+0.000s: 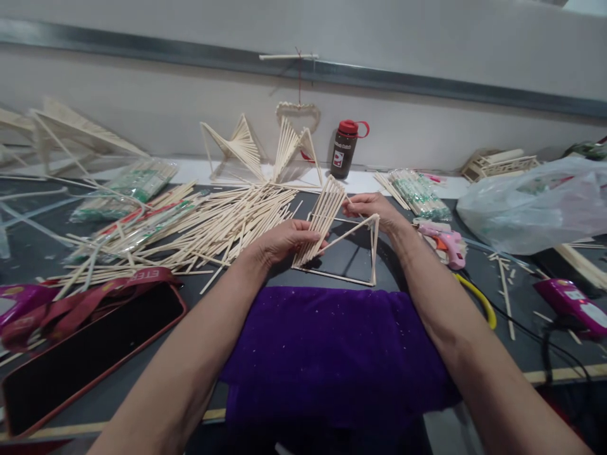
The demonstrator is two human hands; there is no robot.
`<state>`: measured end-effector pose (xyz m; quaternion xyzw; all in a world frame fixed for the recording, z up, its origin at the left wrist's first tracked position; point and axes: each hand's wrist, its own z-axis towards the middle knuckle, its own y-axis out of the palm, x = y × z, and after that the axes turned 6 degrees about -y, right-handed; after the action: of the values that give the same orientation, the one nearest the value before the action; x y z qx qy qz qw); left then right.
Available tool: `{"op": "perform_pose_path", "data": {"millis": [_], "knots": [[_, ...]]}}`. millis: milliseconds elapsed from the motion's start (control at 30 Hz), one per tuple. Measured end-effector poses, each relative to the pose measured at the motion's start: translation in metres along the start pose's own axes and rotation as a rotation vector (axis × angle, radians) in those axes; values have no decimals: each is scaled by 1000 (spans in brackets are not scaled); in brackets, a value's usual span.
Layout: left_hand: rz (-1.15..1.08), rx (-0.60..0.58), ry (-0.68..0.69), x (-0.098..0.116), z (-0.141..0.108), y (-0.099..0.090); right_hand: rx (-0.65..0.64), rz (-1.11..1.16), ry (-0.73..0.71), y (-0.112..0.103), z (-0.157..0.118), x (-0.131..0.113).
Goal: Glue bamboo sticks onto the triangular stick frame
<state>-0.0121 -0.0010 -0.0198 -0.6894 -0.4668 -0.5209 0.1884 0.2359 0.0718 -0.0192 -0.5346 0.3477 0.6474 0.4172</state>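
In the middle of the head view stands a small model of thin wooden sticks (322, 218). It has a flat base frame, upright triangles and a slanted row of parallel sticks on its left. My left hand (291, 241) is closed on the lower part of that row, thumb in front. My right hand (372, 207) is behind the model's right side, fingertips pinched at a thin stick (353, 208); whether this stick is joined to the model is hard to make out. A purple cloth (327, 347) lies in front of the model.
Loose sticks (227, 221) are heaped at left, beside bagged sticks (128, 183). A pink glue gun (443, 243) lies right of my right forearm. Behind are finished stick models (237, 151) and a bottle (344, 151). A phone (95, 354) lies front left; a plastic bag (535, 202) sits right.
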Motion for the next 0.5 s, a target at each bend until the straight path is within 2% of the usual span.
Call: {"op": "perform_pose_path", "data": {"millis": [267, 367, 500], "knots": [[-37, 54, 31, -2, 1, 12, 126, -56, -75, 1, 8, 6], [-57, 55, 45, -3, 2, 21, 96, -83, -93, 0, 7, 2], [-68, 73, 50, -4, 2, 33, 33, -7, -86, -1, 5, -4]]}}
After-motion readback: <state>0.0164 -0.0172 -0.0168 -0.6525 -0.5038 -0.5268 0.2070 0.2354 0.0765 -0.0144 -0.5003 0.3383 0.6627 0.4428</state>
